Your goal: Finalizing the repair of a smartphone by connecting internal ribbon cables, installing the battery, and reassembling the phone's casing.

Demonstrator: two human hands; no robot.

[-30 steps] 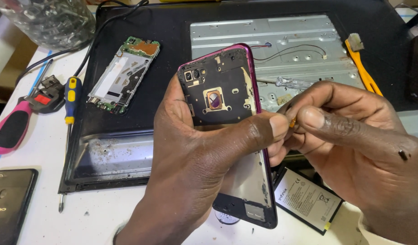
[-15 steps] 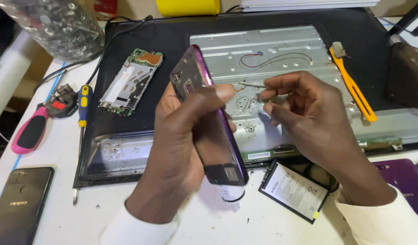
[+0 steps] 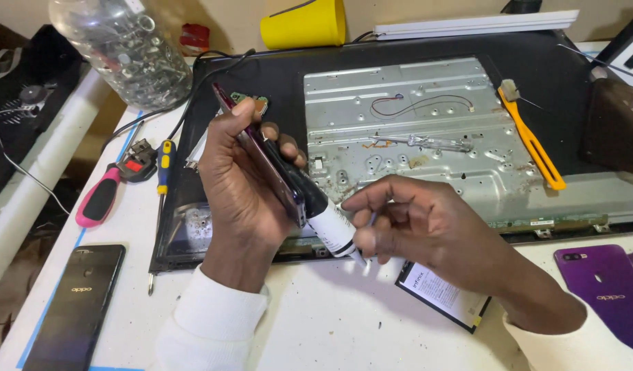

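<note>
the opened phone (image 3: 261, 154) served as the landmark; it was held above the tabletop (image 3: 330, 323), turned edge-on to the camera, its long axis running from upper left to lower right, top end pointing up and away toward the jar of screws (image 3: 128, 48) and bottom end pointing down toward the right hand; far left of the phone a dark handset (image 3: 76, 302) lay face up on the tabletop, and just left of it a pink-handled tool (image 3: 100, 196) and a yellow-and-blue screwdriver (image 3: 164, 165) rested near the edge of the black mat (image 3: 275, 75); the left hand (image 3: 237, 185) gripped the phone, fingers (image 3: 285, 148) wrapped snugly round its sides and thumb along the near edge; as a judgement, the work looked midway; the phone's purple back cover (image 3: 605, 295) lay far right of it on the tabletop, so opening was done; a battery (image 3: 443, 295) lay below and right of it, seemingly still out; a small tube with a white label (image 3: 330, 227) sat against the phone's lower end, its tip pointing down and right; the right hand (image 3: 426, 230), just right of the phone's lower end, had its fingers pinched narrowly near the tube's tip, though what exactly they nipped could not be told; refitting and closing appeared left to do; behind and right of the phone lay a bare metal panel (image 3: 412, 137) and an orange pry tool (image 3: 533, 141).
</note>
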